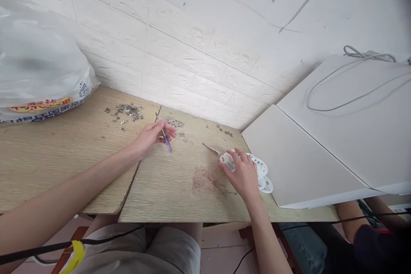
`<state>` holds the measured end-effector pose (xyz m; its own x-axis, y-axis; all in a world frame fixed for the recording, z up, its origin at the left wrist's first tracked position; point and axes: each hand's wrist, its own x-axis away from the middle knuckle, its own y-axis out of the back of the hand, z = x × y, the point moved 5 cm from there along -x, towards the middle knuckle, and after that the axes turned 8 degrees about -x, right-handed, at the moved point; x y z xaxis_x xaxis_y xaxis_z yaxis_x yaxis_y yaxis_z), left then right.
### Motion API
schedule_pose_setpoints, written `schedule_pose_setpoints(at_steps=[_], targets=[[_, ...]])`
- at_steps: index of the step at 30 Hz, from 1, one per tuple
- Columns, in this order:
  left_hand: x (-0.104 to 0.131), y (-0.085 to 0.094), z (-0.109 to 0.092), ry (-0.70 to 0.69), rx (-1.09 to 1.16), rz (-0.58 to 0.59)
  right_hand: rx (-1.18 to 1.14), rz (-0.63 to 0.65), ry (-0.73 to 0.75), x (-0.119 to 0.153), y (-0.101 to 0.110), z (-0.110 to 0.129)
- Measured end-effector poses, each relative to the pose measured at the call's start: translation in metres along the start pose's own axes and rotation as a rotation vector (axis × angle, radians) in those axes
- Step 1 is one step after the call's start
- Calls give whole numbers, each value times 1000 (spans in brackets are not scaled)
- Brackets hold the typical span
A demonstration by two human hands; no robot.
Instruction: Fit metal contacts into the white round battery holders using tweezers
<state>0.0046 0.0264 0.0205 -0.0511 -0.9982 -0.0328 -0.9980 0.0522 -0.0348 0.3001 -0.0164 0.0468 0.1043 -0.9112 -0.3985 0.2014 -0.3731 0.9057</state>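
Note:
My left hand (157, 132) pinches a small screwdriver (168, 143) by its shaft. The clear bluish handle points down toward me and the tip points up to the left. Beside those fingers lies a pile of tiny metal parts (175, 122). On the right, my right hand (241, 170) curls its fingers over a white plastic piece (228, 161) at the tabletop; the hand hides part of it. A pair of tweezers (210, 149) lies just left of that piece. White round slotted plastic discs (259, 165) overlap behind and right of my right hand.
Another heap of small metal parts (130, 111) lies farther left, with a few loose bits (228, 133) near the wall. A large plastic bag (41, 64) stands at the left. White boxes (308, 158) bound the right side, where a co-worker's arm (349, 218) shows.

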Motion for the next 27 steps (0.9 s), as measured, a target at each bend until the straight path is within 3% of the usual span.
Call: schedule_pose_setpoints(at_steps=[12, 27], targets=[[1, 0, 2, 19, -41, -17, 71, 129, -32, -17, -17, -4], [0, 1, 1, 18, -70, -37, -171, -88, 133, -20, -28, -16]])
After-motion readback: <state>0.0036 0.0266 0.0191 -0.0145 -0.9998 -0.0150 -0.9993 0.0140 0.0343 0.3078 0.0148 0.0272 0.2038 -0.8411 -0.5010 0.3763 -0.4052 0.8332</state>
